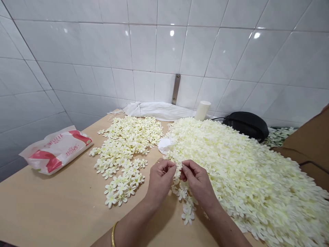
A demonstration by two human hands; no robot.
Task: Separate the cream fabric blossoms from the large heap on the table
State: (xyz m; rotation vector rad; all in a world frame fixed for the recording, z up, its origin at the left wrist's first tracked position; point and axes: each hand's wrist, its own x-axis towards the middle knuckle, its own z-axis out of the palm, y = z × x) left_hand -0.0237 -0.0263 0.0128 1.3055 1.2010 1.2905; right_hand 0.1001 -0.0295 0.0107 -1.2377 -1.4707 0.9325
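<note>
My left hand [160,178] and my right hand [196,180] meet over the table's middle, fingertips pinched together on a small cream fabric flower [178,167] between them. They hover at the near left edge of a big heap of cream flowers [244,175]. To the left lies a thinner spread of separated flowers [125,151], laid flat. A few loose flowers [187,209] lie under my right wrist. A gold bangle sits on my left forearm.
A red-and-white plastic packet [56,149] lies at the table's left. At the back by the tiled wall are a white cloth bag [158,110], a white roll [202,110] and a black rounded object [245,125]. A brown board [308,147] stands at the right.
</note>
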